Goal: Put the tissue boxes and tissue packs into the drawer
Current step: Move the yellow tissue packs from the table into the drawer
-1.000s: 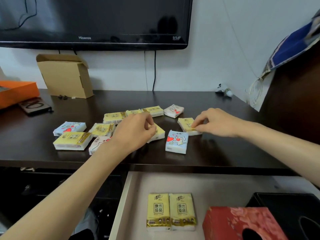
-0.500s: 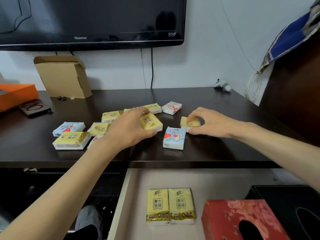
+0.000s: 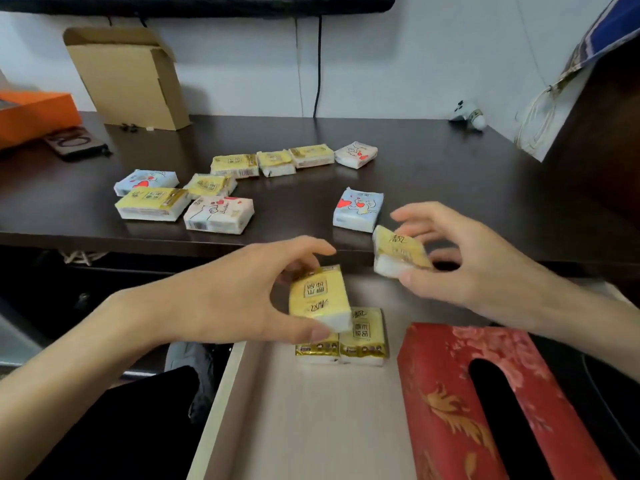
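Now, packs in hand: two yellow, both above the open drawer [image 3: 277,410].
left hand [image 3: 242,299]: fingers pinch yellow pack [image 3: 318,299].
right hand [image 3: 460,261]: fingers grip second yellow pack [image 3: 398,252].
drawer: two yellow packs [image 3: 343,341], red tissue box [image 3: 450,403].
table [image 3: 450,188]: remaining packs.

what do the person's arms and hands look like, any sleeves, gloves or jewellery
Both forearms are bare for as far as the frame shows them, with no sleeves in view. The left hand and right hand are ungloved, with short, unpainted nails. No rings, watch or wristband show on either hand or wrist, and there are no visible marks or tattoos.
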Available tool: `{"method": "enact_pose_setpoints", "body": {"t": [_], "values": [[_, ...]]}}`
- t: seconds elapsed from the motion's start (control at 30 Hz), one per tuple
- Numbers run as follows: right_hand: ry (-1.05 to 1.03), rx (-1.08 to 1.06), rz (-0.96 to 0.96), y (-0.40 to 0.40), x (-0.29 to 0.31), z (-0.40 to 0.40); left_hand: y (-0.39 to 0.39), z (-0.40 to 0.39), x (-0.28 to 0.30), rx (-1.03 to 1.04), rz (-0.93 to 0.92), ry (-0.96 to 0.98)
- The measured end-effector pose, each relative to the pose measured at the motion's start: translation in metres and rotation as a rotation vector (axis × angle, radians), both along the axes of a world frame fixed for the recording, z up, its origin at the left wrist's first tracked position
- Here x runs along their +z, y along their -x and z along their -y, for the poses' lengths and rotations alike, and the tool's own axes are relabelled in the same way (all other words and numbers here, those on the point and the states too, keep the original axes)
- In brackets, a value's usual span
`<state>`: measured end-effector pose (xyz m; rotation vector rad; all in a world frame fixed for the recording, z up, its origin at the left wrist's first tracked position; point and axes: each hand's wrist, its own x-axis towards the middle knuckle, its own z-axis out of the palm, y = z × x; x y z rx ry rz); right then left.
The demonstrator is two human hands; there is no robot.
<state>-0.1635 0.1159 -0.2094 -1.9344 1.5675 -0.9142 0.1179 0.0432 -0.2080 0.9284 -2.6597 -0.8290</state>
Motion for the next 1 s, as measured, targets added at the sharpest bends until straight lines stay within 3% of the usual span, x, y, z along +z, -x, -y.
{"method": "enact_pose_setpoints", "body": {"t": [0.13, 0.27, 0.47, 1.0], "values": [[-0.062, 0.065, -0.165, -0.024, -0.018, -0.036, -0.001, -0.027, -0.025, -0.056, 0.186, 0.117], [-0.05, 0.114, -0.408, -0.039, -0.024, -0.045, -0.003, -0.039, -0.037, -0.109, 0.24, 0.186], [-0.196, 0.152, -0.646, -0.048, -0.027, -0.044, -0.005, -0.044, -0.046, -0.094, 0.266, 0.266], [-0.231, 0.261, -0.715, -0.054, -0.025, -0.038, 0.006, -0.051, -0.064, -0.176, 0.277, 0.398]]}}
